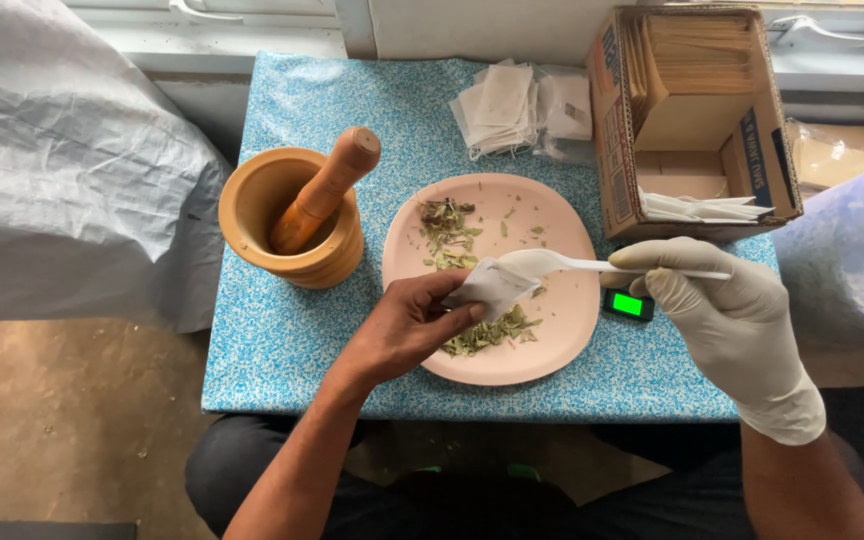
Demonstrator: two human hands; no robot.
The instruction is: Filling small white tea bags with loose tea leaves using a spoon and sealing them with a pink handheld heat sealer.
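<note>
I see table with blue patterned cloth [282,340], cardboard box [692,110] at far right, wooden mortar [287,220] with pestle [327,188] at left, pink plate [562,330] with dried herbs [487,335] in centre. Left hand [407,325], bare, pinches small white bag [492,285] over plate. Right hand [737,310], gloved, closed around white plastic spoon [552,263], bowl at bag mouth

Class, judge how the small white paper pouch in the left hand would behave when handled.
The pouch looks thin and floppy, bending where the left hand pinches it. It is probably very light. The spoon in the gloved right hand could easily push it aside.
</note>
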